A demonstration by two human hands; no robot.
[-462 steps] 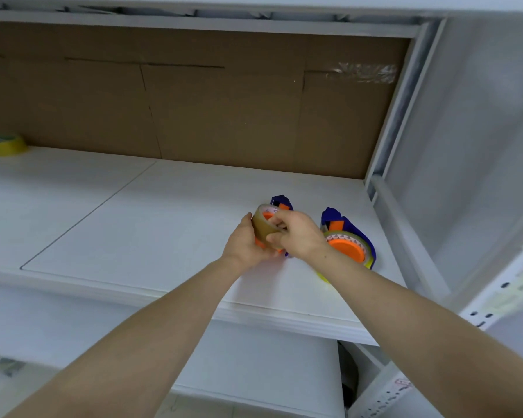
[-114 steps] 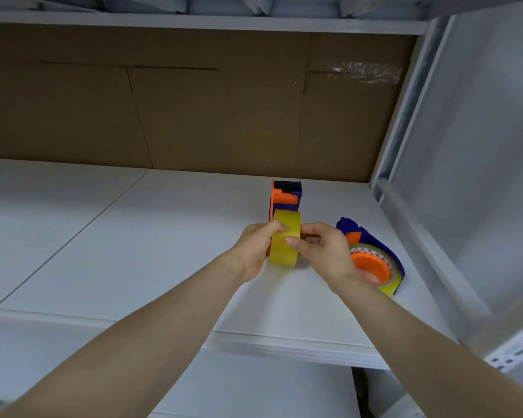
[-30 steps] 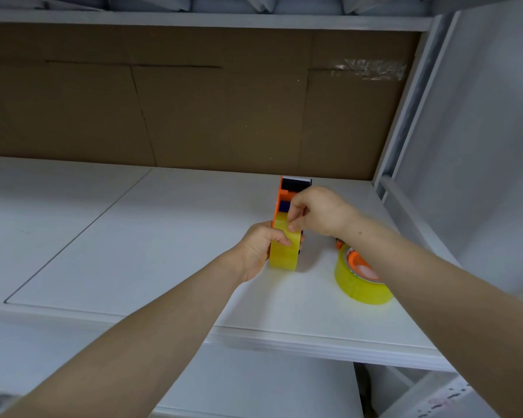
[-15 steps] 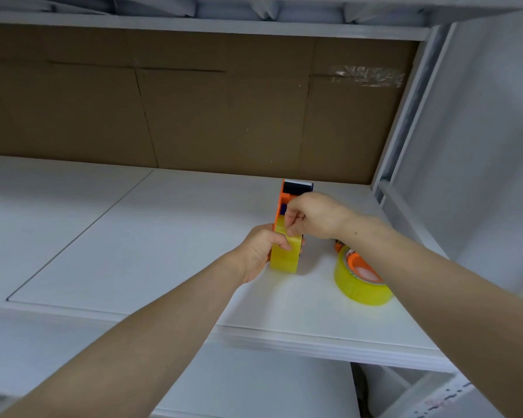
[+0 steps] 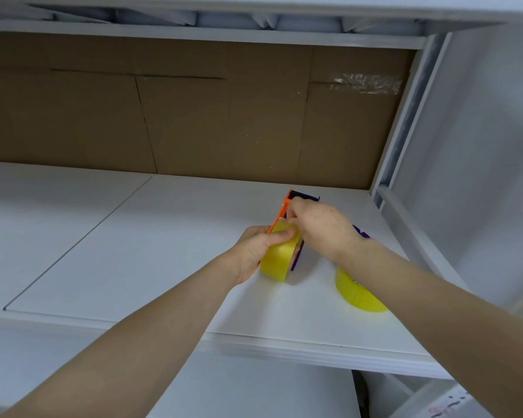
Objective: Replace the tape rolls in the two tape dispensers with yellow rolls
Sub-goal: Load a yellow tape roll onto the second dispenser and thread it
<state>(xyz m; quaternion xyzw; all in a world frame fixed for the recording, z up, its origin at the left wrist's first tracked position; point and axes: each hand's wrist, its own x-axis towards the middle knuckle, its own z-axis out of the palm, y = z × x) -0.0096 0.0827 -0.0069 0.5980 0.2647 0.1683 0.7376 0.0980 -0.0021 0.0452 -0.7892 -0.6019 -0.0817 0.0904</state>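
Note:
An orange and dark blue tape dispenser (image 5: 284, 208) stands on edge on the white shelf (image 5: 163, 267), with a yellow tape roll (image 5: 277, 260) mounted in it. My left hand (image 5: 254, 248) grips that roll and dispenser from the left. My right hand (image 5: 320, 227) is over the dispenser's top, fingers pinched on the yellow tape end near the orange front. The second dispenser lies to the right, mostly hidden under my right forearm; its yellow roll (image 5: 358, 294) and a bit of its blue body (image 5: 361, 232) show.
A brown cardboard panel (image 5: 194, 116) backs the shelf. A white upright post and side rail (image 5: 405, 206) close the right side. Another shelf runs overhead, and a lower shelf (image 5: 254, 387) shows below the front edge.
My right hand has slid forward and down along the dispenser with the tape end. The dispenser now leans a little to the right under my left hand.

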